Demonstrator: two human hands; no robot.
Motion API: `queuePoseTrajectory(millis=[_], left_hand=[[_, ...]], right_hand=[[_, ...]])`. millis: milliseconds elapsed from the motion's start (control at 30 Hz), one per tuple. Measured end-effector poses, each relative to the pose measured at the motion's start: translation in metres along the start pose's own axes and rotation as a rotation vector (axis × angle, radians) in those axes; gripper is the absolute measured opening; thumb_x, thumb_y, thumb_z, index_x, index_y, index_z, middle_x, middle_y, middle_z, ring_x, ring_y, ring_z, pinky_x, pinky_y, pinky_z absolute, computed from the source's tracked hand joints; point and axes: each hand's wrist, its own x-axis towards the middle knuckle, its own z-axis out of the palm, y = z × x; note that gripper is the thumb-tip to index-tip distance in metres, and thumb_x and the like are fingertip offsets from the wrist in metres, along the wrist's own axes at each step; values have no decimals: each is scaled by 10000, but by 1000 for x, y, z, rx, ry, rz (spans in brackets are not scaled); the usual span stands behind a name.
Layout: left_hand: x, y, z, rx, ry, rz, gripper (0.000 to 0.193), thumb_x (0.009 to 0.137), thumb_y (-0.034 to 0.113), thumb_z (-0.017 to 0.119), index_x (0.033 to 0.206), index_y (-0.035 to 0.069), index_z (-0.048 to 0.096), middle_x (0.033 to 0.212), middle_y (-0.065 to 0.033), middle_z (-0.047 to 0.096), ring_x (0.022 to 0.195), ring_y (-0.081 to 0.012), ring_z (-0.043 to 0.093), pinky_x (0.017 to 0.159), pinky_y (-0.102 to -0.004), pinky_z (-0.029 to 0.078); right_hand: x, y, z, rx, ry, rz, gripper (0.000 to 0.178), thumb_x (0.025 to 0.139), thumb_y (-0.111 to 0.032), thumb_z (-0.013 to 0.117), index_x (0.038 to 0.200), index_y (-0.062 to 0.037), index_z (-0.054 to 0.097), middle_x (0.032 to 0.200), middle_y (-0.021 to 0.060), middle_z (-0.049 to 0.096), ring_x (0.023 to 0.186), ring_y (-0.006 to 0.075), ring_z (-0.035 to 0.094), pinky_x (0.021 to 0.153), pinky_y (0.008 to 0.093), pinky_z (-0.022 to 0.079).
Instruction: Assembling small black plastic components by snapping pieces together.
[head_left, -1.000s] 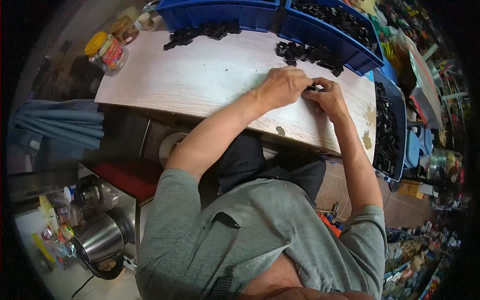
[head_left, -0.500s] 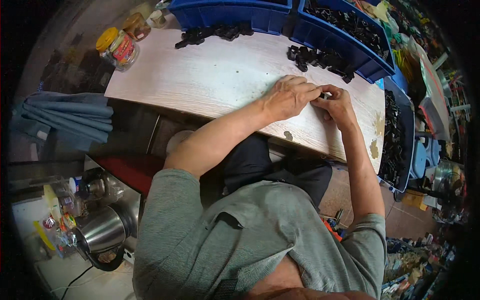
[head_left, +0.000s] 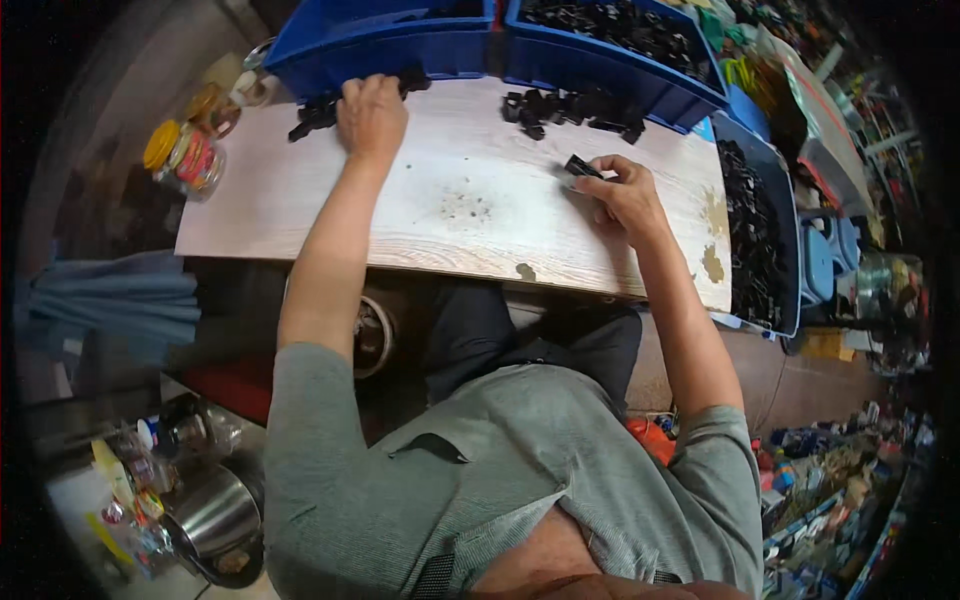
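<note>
My right hand (head_left: 622,197) pinches a small black plastic piece (head_left: 583,168) between thumb and fingers, just above the right part of the table. At the back left, my left hand (head_left: 374,118) lies over a loose pile of black plastic pieces (head_left: 318,115), its fingers curled and close together. The fingertips are hidden, so what they grip cannot be made out. Another pile of black pieces (head_left: 575,108) lies at the back, between the two hands and in front of a blue bin.
Two blue bins (head_left: 390,52) line the table's far edge; the right one holds many black pieces. A further bin of black pieces (head_left: 755,235) stands off the right edge. A jar with a yellow lid (head_left: 187,158) sits at the left. Dark crumbs (head_left: 466,205) dot the white tabletop (head_left: 420,235).
My hands have come apart. The left has moved left and away from me to the back-left pile; the right keeps a black piece, now plainly visible. The view has shifted somewhat.
</note>
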Motion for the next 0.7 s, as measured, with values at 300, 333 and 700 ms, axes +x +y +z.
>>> queuePoseTrajectory(millis=[300,333,700], left_hand=[[-18,12,-19,-162,-22,134,233,939,125,612,1124,140,752,1087,-50,748,1019,-292,651,861,-410,537],[-18,9,-20,-174,-64,100,228,942,124,615,1124,139,752,1082,-65,748,1009,-297,656,861,-405,539],[-32,60,-62,-502,-118,108,209,918,118,630,1096,72,730,1040,-102,743,968,-317,661,848,-414,546]], right_hand=[[40,37,-105,224,311,-30,257,838,-192,788,1032,-56,689,610,15,505,504,186,597,469,353,554],[37,27,-110,296,408,-10,273,834,-195,794,1045,-54,691,611,13,502,512,194,608,473,362,559],[44,-8,-82,209,382,143,356,805,-273,857,1001,-11,717,593,6,426,480,168,467,482,368,545]])
